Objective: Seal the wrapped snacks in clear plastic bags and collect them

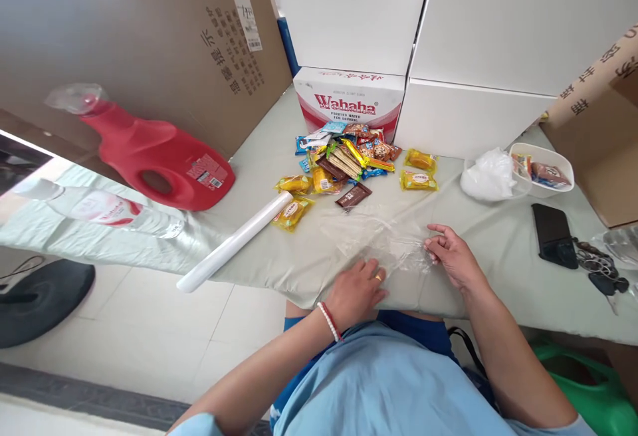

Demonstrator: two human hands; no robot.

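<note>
Both hands are down on a clear plastic bag (386, 240) at the table's near edge: left hand (356, 290) flat on it, fingers spread, right hand (451, 256) pinching its right side. Behind sits a snack pile (349, 160) and a box (349, 105) reading "Wahaha" (purified water, red print).

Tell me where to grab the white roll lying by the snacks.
Take the white roll around its near end, which juts past the table edge, coming from the left with the left hand. There it is free all round; its far end touches a yellow snack packet.
</note>
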